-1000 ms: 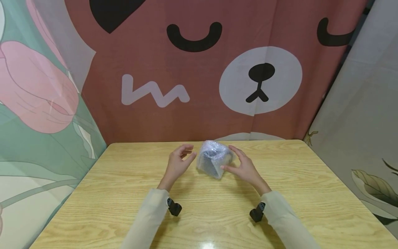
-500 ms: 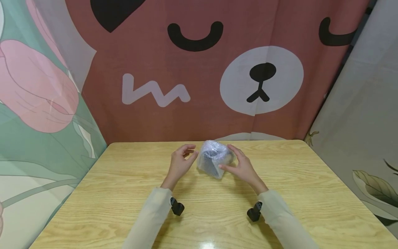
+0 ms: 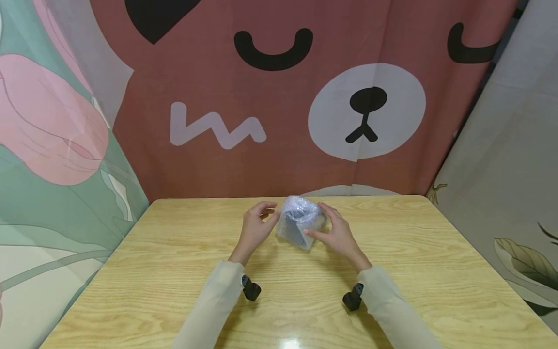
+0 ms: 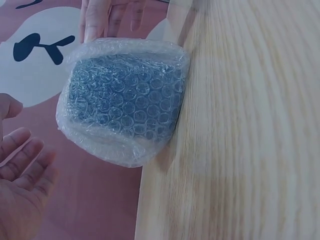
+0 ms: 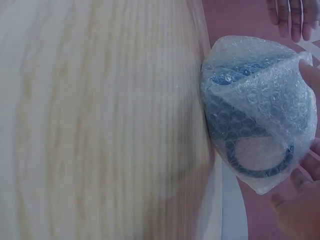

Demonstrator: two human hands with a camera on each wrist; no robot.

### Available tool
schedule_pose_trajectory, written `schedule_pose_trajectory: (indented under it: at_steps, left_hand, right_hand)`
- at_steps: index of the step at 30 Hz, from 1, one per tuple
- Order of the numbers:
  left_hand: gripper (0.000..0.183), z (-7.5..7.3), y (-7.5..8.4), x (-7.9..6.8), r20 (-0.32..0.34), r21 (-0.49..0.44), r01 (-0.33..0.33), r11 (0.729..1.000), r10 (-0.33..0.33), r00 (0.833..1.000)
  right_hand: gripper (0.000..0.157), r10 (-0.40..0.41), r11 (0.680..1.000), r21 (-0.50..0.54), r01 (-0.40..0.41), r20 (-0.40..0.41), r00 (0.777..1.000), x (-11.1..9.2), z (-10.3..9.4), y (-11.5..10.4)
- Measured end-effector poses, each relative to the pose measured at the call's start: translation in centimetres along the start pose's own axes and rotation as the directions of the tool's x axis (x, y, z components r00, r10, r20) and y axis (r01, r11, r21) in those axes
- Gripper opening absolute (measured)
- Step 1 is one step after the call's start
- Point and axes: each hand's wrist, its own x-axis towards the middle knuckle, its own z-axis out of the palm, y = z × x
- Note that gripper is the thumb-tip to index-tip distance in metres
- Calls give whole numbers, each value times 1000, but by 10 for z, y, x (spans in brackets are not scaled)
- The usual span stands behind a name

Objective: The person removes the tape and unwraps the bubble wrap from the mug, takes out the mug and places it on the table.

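Resting on the wooden table [image 3: 152,271], close to its far edge and about midway between the two far corners, is a bundle [image 3: 301,213] in clear bubble wrap. Something bluish shows through the layers, and the right wrist view reveals a dark ring [image 5: 265,173] inside, on the side toward the table's right edge. The right hand [image 3: 337,232] is spread and relaxed at that side: its thumb touches the front of the wrap and its fingers reach behind; how firmly they press cannot be told. The left hand [image 3: 257,225] is loosely curved and holds nothing, its thumb just beside the bundle, a gap between them in the left wrist view. Pale sleeves [image 3: 209,300] cover both arms, a small black device [image 3: 251,288] at each cuff. Beyond the far edge hangs a reddish-brown curtain [image 3: 200,169] with a bear print.
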Motion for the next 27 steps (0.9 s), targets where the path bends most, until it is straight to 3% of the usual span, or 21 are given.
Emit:
schedule_pose_trajectory:
  at_steps: [27]
  left_hand:
    - [21, 10, 2, 8, -10, 21, -32, 999, 33, 999]
  right_hand:
    - [87, 21, 1000, -19, -22, -32, 999, -1, 5, -1]
